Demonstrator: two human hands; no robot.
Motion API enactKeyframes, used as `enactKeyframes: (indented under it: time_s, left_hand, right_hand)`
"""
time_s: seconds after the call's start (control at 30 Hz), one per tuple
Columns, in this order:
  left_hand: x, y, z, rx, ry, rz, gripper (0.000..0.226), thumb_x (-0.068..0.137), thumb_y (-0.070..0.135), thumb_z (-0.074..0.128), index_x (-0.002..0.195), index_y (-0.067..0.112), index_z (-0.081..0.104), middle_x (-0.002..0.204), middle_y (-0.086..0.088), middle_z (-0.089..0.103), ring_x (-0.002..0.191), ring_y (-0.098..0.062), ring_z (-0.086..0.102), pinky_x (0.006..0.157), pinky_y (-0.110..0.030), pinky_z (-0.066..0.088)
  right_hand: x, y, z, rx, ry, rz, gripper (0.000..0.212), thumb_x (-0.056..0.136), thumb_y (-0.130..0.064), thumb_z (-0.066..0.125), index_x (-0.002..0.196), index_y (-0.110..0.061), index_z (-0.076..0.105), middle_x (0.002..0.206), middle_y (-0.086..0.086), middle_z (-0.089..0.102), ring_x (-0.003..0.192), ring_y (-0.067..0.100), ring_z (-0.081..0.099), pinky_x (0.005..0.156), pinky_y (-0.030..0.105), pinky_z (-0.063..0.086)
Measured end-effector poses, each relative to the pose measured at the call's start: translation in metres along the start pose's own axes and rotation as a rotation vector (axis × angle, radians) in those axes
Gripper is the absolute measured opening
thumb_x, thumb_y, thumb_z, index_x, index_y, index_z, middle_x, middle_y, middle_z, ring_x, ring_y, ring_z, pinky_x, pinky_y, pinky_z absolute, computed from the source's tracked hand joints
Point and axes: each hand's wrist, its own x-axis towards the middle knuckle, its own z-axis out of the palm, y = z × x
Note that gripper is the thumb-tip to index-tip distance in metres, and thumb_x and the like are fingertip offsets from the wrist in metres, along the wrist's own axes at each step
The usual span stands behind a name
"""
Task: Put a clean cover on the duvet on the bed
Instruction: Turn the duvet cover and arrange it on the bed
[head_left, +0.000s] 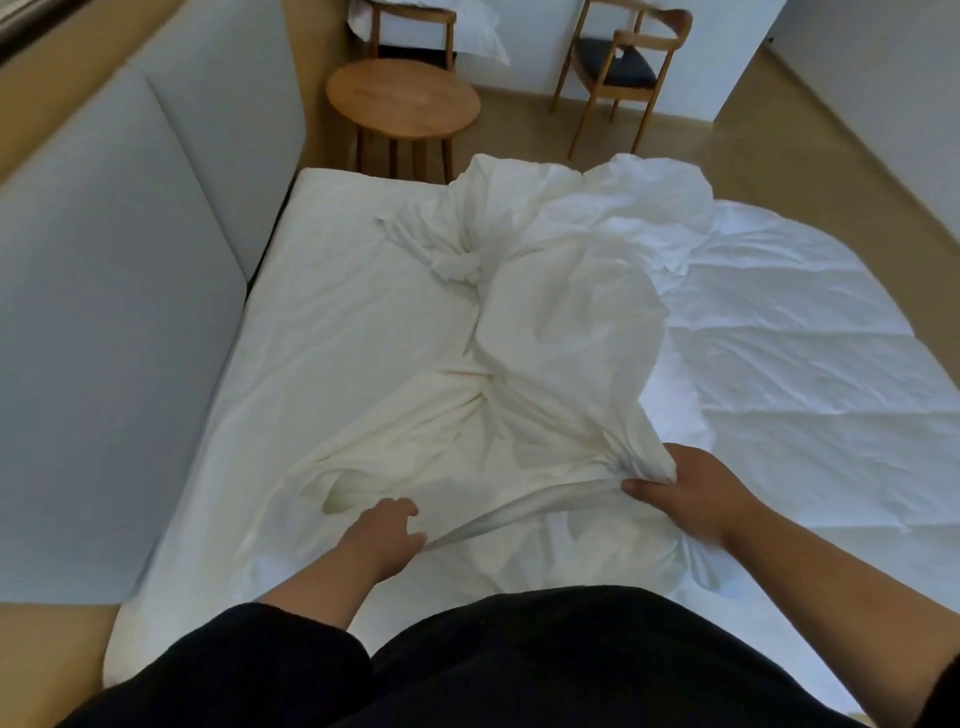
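While the cover (545, 322) lies bunched mid-bed, overlapping the quilted duvet (810, 332) spread to its right, the step looks like finding the cover's opening. The right hand (691, 493) grips a gathered edge, and the left hand (384, 535), fingers curled, pinches the same taut hem (seemingly). Next, I judge, both must spread that edge wide.
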Motion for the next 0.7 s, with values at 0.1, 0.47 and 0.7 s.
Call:
enactKeyframes:
  time_s: [0.1, 0.47, 0.7]
  left_hand:
    - [-0.001, 0.036, -0.009, -0.203, 0.097, 0.118, 0.026, 0.100, 0.042, 0.048, 0.106, 0.023, 0.065, 0.111, 0.006, 0.064, 0.100, -0.016, 0.060, 0.094, -0.038, 0.050]
    - [-0.012, 0.226, -0.045, -0.770, -0.406, -0.153, 0.027, 0.084, 0.024, 0.077, 0.095, 0.002, 0.068, 0.094, -0.013, 0.073, 0.084, -0.029, 0.070, 0.076, -0.038, 0.060]
    - [0.013, 0.238, -0.050, -1.614, -0.222, -0.127, 0.024, 0.105, 0.011, 0.045, 0.108, 0.002, 0.067, 0.118, -0.007, 0.066, 0.095, -0.031, 0.066, 0.076, -0.032, 0.053]
  right_hand:
    - [-0.012, -0.020, -0.010, 0.044, -0.088, 0.020, 0.020, 0.085, -0.030, 0.079, 0.102, -0.035, 0.070, 0.093, -0.017, 0.072, 0.087, 0.002, 0.067, 0.071, 0.016, 0.048]
    - [-0.006, -0.045, 0.039, -0.919, -0.310, -0.264, 0.017, 0.093, -0.011, 0.056, 0.109, -0.009, 0.061, 0.095, 0.005, 0.060, 0.076, 0.023, 0.055, 0.067, 0.033, 0.042]
    - [-0.006, 0.014, 0.021, -0.229, -0.252, 0.021, 0.023, 0.088, -0.036, 0.059, 0.103, -0.025, 0.046, 0.099, -0.001, 0.057, 0.087, 0.020, 0.056, 0.072, 0.033, 0.046]
